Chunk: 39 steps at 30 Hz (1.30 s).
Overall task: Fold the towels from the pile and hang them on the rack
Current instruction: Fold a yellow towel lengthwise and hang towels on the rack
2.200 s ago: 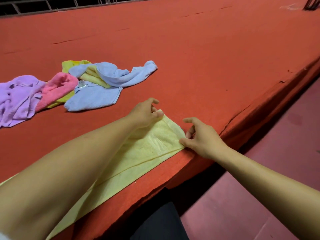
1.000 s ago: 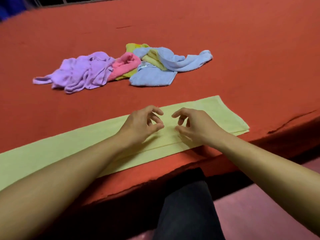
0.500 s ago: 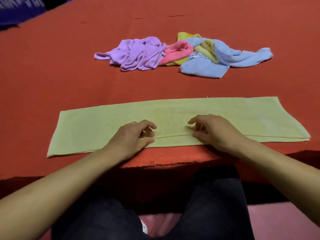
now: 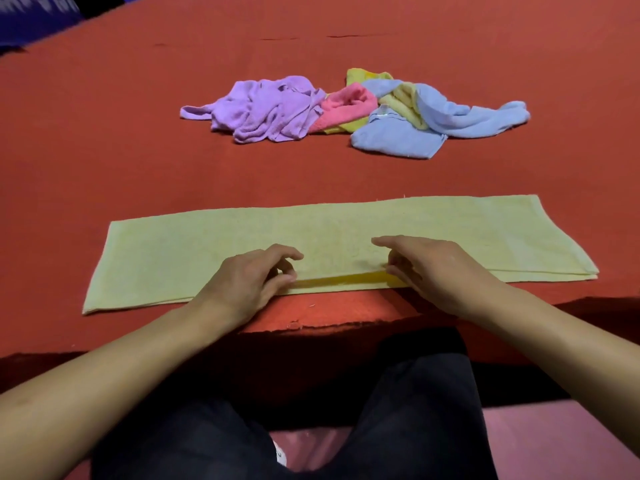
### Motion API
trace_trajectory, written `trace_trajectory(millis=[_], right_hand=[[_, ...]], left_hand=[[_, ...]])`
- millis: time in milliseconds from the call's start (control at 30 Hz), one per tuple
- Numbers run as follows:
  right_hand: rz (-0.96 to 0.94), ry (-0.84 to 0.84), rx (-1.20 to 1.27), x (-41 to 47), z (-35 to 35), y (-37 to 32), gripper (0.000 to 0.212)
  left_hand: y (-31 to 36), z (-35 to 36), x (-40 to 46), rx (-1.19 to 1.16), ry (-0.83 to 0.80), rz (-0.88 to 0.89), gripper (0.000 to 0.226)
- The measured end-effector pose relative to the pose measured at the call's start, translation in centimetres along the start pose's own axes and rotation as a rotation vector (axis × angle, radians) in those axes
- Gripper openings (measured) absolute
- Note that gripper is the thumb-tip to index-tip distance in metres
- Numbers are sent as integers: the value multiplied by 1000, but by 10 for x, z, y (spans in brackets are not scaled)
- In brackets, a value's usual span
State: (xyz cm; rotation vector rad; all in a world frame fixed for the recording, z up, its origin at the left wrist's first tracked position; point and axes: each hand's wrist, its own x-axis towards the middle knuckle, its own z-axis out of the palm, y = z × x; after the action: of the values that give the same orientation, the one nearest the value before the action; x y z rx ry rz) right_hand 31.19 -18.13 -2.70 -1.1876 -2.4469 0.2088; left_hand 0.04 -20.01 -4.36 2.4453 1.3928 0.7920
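Currently, head view only. A pale yellow towel (image 4: 207, 251), folded lengthwise into a long strip, lies flat along the near edge of the red felt-covered surface (image 4: 104, 133), its long side parallel to that edge.

Left hand (image 4: 249, 282) rests on the strip's near edge just left of centre, fingers curled, thumb and fingertips pinching the towel's upper layer. Right hand (image 4: 429, 268) sits just right of centre, fingers bent, fingertips on the same edge; the layer between the two hands is slightly lifted, showing brighter yellow beneath.

Towel pile (image 4: 346, 109) lies well apart, toward the middle of the surface: purple (image 4: 266, 112), pink (image 4: 346, 107) and light blue (image 4: 398, 136) pieces, with more yellow tucked between.

A small white tag shows on the blue piece; no writing legible. Blue object with blurred white lettering at the far left corner, unreadable.
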Motion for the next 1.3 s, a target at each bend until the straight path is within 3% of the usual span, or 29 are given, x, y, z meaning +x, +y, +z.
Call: trace_trajectory(millis=[167,233,467,733,900,1033,1167,1300], right_hand=[[-24,-79,-46,-5,9,-3,47],[1,-89,-8,-6,5,-3,51],[49,-98,4,-5,6,4,51],[67,-73,-18,-9,3,10,50],[41,-7,-15,-14,-5,10,47],[-1,-56,-48,-21,2,6,46],[-23,-37,-71,-23,2,4,45],[75,-23,-5,-21,-7,7,44]], left_hand=[[-7,7,-7,123,-31,128,31],[-12,1,-10,186,-52,137,39],[-36,-22,-31,188,-37,-7,45],[-33,-30,-33,49,11,-171,34],[-33,-40,-37,4,104,-131,32],[-33,-35,-47,177,4,23,29],[-32,-38,-47,177,-41,18,35],[-20,-38,-27,138,-19,-72,45]])
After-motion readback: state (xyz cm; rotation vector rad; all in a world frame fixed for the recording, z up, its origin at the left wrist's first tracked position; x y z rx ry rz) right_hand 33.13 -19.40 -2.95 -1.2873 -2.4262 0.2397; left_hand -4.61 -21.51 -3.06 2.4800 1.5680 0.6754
